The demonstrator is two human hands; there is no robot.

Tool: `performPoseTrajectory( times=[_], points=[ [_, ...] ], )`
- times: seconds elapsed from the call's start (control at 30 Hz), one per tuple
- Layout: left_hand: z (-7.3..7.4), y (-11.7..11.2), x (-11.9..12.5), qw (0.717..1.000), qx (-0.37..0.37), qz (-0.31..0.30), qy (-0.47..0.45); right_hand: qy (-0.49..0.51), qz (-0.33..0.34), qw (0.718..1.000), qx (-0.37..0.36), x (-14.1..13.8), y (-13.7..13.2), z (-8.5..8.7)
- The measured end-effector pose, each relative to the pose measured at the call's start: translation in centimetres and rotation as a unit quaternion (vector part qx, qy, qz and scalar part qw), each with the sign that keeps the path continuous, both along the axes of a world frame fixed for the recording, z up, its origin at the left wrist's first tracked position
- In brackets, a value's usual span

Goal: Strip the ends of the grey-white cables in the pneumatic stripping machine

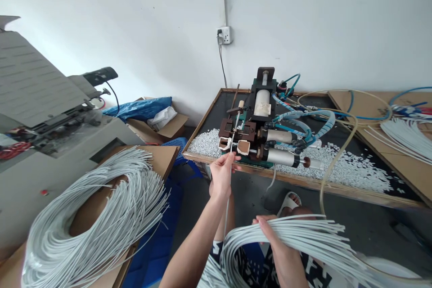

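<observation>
My left hand [222, 172] pinches a single white cable [231, 146] close to its end, at the jaws of a pneumatic wire stripping machine [238, 130]. The cable's tip reaches up between two pale jaw pads. My right hand [281, 245] is wrapped round a thick bundle of white cables [303, 229] over my lap, thumb on top. The bundle loops to the left below my left forearm, and its loose ends spread to the right. My right fingers are partly hidden behind the bundle.
Small white offcuts [351, 171] cover much of the wood-edged bench [202, 157]. A large coil of white cables [94, 216] lies on cardboard at left, beside a grey machine [37, 81]. Blue air hoses [317, 126] and a yellowish hose [337, 157] run right of the stripper.
</observation>
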State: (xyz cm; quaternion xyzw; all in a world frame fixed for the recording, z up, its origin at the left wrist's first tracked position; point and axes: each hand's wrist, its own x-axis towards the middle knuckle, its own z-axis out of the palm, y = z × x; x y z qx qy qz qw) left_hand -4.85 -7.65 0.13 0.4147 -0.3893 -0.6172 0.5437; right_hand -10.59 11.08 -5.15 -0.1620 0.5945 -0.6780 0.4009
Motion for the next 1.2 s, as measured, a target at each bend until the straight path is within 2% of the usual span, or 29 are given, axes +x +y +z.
performPoseTrajectory(
  times=[0.13,0.37,0.53,0.87,0.97,1.13,1.2],
  points=[
    [-0.1,0.0,0.2,0.999,-0.024,0.012,-0.042,0.003,0.025,1.000,0.000,-0.2,0.1,-0.5],
    [-0.4,0.2,0.6,0.972,-0.150,0.043,-0.176,-0.022,0.029,0.999,-0.006,-0.2,0.1,-1.1],
    [-0.3,0.0,0.8,0.966,-0.160,0.048,-0.200,-0.037,0.021,0.999,-0.008,-0.2,0.2,-1.5],
    [0.2,-0.2,0.9,0.969,-0.157,0.036,-0.188,-0.022,0.040,0.999,-0.004,-0.2,0.1,-0.9],
    [0.2,-0.4,1.2,0.972,-0.159,0.014,-0.175,-0.011,0.038,0.999,0.001,-0.2,0.2,-0.4],
    [0.1,0.0,3.0,0.970,-0.159,-0.084,-0.165,-0.008,0.032,0.999,-0.009,0.6,0.2,0.6],
    [0.3,0.7,3.9,0.968,-0.160,-0.088,-0.172,-0.009,0.041,0.999,-0.006,1.3,0.0,0.7]
  ],
)
